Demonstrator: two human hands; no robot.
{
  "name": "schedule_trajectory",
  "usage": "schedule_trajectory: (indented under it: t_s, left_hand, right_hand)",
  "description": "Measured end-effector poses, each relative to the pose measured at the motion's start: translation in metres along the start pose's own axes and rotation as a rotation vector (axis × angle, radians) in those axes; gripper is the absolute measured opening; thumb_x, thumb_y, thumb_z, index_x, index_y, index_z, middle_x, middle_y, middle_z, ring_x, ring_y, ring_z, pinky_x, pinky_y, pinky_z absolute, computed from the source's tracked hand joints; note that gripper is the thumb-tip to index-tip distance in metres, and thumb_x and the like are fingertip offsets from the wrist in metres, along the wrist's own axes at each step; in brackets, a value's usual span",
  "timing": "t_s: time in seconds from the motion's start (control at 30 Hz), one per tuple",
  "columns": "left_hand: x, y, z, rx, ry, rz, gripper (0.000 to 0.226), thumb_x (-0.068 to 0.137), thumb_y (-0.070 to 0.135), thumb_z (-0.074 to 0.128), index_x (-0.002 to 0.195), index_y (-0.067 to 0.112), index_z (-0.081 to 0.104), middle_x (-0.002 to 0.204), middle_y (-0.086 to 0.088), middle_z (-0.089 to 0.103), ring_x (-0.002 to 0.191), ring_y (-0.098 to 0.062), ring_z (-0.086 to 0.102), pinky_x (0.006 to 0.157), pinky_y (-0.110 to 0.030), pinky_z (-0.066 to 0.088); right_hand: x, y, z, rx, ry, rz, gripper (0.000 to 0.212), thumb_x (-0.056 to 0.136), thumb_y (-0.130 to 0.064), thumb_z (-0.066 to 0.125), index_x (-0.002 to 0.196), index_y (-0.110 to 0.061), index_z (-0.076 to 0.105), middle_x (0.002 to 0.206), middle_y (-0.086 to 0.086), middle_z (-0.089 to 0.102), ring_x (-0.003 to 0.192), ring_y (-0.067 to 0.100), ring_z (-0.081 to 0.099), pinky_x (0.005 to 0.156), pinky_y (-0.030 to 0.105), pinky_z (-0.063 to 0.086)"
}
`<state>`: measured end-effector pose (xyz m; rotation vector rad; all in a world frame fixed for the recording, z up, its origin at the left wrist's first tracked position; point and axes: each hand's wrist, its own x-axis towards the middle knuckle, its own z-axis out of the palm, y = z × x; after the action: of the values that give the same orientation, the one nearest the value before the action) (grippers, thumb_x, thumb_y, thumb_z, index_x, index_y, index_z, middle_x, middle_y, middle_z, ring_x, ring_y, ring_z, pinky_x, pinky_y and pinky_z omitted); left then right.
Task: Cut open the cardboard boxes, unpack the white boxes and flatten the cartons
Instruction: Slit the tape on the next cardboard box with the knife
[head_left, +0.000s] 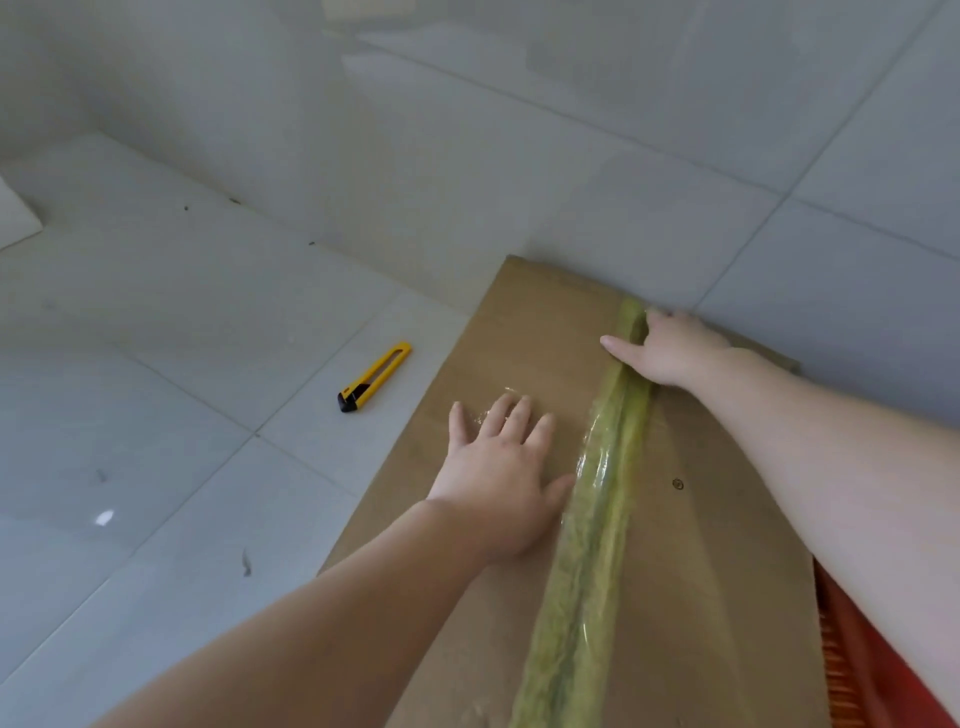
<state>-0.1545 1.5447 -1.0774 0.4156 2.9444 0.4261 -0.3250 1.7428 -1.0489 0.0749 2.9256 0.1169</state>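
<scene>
A brown cardboard box (524, 332) fills the lower right, its top flaps joined by a strip of yellow-green tape (597, 530) running down the middle seam. My left hand (498, 478) lies flat on the left flap, fingers spread, holding nothing. My right hand (670, 348) is at the far end of the seam, its fingers curled down into the gap by the tape while the index finger points left. A yellow and black utility knife (374, 376) lies on the floor left of the box, apart from both hands.
The floor (208, 322) is pale glossy tile with dark specks. A white sheet corner (15, 218) shows at the far left edge. Something red-orange (852, 670) sits against the box's lower right side.
</scene>
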Motion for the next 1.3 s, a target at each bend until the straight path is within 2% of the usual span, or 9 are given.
schedule_trajectory:
  t_s: [0.07, 0.17, 0.5, 0.57, 0.67, 0.77, 1.07, 1.17, 1.3]
  left_hand:
    - [-0.001, -0.005, 0.008, 0.043, 0.027, 0.026, 0.065, 0.093, 0.058, 0.023, 0.148, 0.023, 0.017, 0.159, -0.001, 0.004, 0.144, -0.015, -0.008, 0.111, -0.055, -0.015]
    - [0.0, -0.017, 0.012, 0.067, 0.074, 0.048, 0.064, 0.093, 0.058, 0.022, 0.149, 0.026, 0.017, 0.159, 0.005, 0.005, 0.145, -0.012, -0.007, 0.111, -0.051, -0.017]
    - [-0.007, -0.054, 0.005, 0.06, 0.081, 0.054, 0.062, 0.093, 0.061, 0.019, 0.149, 0.035, 0.016, 0.158, 0.012, 0.006, 0.145, -0.011, -0.003, 0.114, -0.047, -0.012]
    - [-0.006, -0.056, 0.007, 0.065, 0.096, 0.065, 0.062, 0.092, 0.061, 0.019, 0.149, 0.035, 0.017, 0.158, 0.013, 0.008, 0.145, -0.011, -0.001, 0.114, -0.048, -0.011]
    - [-0.005, -0.063, 0.007, 0.062, 0.101, 0.069, 0.062, 0.092, 0.061, 0.019, 0.149, 0.036, 0.016, 0.158, 0.014, 0.007, 0.145, -0.009, -0.002, 0.115, -0.047, -0.008]
    - [-0.005, -0.066, 0.005, 0.052, 0.1, 0.071, 0.062, 0.092, 0.06, 0.018, 0.149, 0.036, 0.015, 0.158, 0.014, 0.007, 0.145, -0.008, -0.002, 0.115, -0.044, -0.004]
    - [-0.007, -0.061, 0.008, 0.076, 0.088, 0.056, 0.061, 0.093, 0.059, 0.018, 0.149, 0.035, 0.016, 0.159, 0.011, 0.005, 0.145, -0.009, 0.0, 0.115, -0.044, 0.007]
    - [-0.012, -0.051, 0.013, 0.066, 0.086, 0.064, 0.062, 0.093, 0.06, 0.019, 0.149, 0.033, 0.018, 0.159, 0.009, 0.006, 0.145, -0.011, 0.001, 0.114, -0.045, 0.008]
    - [-0.016, -0.06, 0.007, 0.045, 0.067, 0.082, 0.06, 0.094, 0.059, 0.02, 0.149, 0.034, 0.018, 0.159, 0.008, 0.006, 0.145, -0.012, 0.001, 0.116, -0.042, 0.007]
  right_hand:
    - [0.008, 0.005, 0.004, 0.056, -0.021, 0.006, 0.105, 0.072, -0.085, 0.034, 0.148, -0.013, 0.022, 0.152, 0.016, 0.025, 0.14, 0.033, 0.024, 0.11, 0.046, 0.028]
    - [0.015, 0.003, 0.004, 0.04, -0.037, 0.007, 0.114, 0.066, -0.09, 0.031, 0.15, -0.014, 0.016, 0.153, 0.016, 0.022, 0.141, 0.033, 0.02, 0.111, 0.047, 0.026]
    - [0.019, -0.014, -0.002, -0.056, -0.053, 0.063, 0.11, 0.068, -0.089, 0.03, 0.15, -0.017, 0.018, 0.15, 0.019, 0.029, 0.135, 0.038, 0.03, 0.107, 0.049, 0.032]
    - [0.02, -0.02, 0.005, 0.001, -0.036, 0.092, 0.106, 0.07, -0.088, 0.029, 0.151, -0.021, 0.014, 0.152, 0.019, 0.023, 0.138, 0.038, 0.022, 0.109, 0.052, 0.027]
    - [0.007, -0.022, 0.018, 0.076, -0.04, 0.132, 0.098, 0.074, -0.086, 0.02, 0.151, -0.029, 0.003, 0.159, 0.011, 0.002, 0.145, 0.033, 0.001, 0.113, 0.059, 0.009]
    - [-0.021, -0.009, 0.028, 0.096, -0.077, 0.203, 0.095, 0.072, -0.088, 0.013, 0.15, -0.036, -0.001, 0.159, 0.007, -0.008, 0.145, 0.035, -0.007, 0.112, 0.061, 0.003]
    - [-0.17, 0.022, 0.061, 0.081, -0.18, 0.439, 0.096, 0.065, -0.092, 0.006, 0.146, -0.043, -0.008, 0.159, 0.008, -0.011, 0.142, 0.043, 0.001, 0.109, 0.062, 0.018]
    - [-0.196, 0.026, 0.064, 0.109, -0.176, 0.521, 0.1, 0.06, -0.095, 0.006, 0.146, -0.046, -0.006, 0.159, 0.007, -0.009, 0.141, 0.045, 0.008, 0.107, 0.06, 0.024]
    - [-0.215, 0.022, 0.064, 0.129, -0.15, 0.528, 0.11, 0.05, -0.1, 0.01, 0.146, -0.047, -0.001, 0.159, 0.006, -0.004, 0.139, 0.046, 0.012, 0.106, 0.057, 0.027]
